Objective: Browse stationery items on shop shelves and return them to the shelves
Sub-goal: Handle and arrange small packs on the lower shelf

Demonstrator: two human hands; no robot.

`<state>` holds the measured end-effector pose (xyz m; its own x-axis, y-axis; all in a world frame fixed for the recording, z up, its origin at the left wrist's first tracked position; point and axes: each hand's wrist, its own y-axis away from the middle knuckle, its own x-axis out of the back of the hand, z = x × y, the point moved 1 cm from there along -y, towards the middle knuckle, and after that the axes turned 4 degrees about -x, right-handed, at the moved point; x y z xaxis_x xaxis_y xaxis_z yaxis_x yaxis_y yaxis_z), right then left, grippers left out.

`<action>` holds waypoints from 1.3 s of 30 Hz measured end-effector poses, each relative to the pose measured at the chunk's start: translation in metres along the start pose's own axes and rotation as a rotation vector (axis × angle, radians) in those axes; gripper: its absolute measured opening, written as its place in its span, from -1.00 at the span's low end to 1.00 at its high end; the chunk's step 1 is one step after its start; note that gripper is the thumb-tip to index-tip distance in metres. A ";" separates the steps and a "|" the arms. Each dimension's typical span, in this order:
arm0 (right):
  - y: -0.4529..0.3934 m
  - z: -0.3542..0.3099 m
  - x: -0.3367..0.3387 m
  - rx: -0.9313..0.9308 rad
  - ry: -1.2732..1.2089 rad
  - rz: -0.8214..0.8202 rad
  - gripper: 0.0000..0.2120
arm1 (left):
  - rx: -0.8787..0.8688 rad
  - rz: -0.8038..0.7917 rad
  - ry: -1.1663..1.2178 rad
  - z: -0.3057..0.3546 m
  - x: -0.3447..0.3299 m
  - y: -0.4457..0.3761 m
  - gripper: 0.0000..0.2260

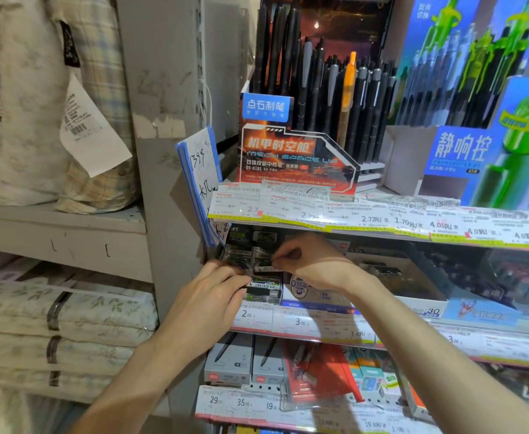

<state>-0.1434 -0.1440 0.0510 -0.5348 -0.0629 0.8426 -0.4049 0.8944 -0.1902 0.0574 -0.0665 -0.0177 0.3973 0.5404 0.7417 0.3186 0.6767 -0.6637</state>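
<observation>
Two hands met at a small wrapped packet (264, 282) on the middle shelf (319, 327): left hand (208, 300) and right hand (314, 267) pinching its ends (light, stiff, likely slick; edges grip best).

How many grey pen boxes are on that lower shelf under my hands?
2: one grey pen box at the lower shelf's left end, the second right beside it. Others may be hidden behind.

Both arms are bare right up to the frame edge, no sleeves, and no watch, rings or gloves on the left hand (208, 300) or right hand (314, 264).
</observation>
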 end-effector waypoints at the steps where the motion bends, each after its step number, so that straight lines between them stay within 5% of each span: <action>1: 0.000 0.001 0.002 -0.002 -0.001 -0.007 -0.90 | 0.005 -0.005 0.002 0.000 0.000 0.000 -0.75; 23: 0.000 0.003 -0.004 0.032 0.002 -0.154 -0.88 | 0.036 -0.061 0.044 0.003 0.004 0.000 -0.79; 34: 0.012 0.010 -0.003 0.002 -0.085 0.040 -0.84 | 0.044 -0.025 -0.002 0.009 -0.005 -0.006 -0.69; 39: 0.024 0.044 0.026 -0.110 0.058 0.152 -0.83 | 0.066 -0.015 0.010 0.009 -0.013 -0.009 -0.65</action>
<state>-0.2000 -0.1437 0.0463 -0.5386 0.0997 0.8366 -0.2373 0.9348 -0.2641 0.0414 -0.0750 -0.0204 0.4020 0.5252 0.7500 0.2675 0.7161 -0.6448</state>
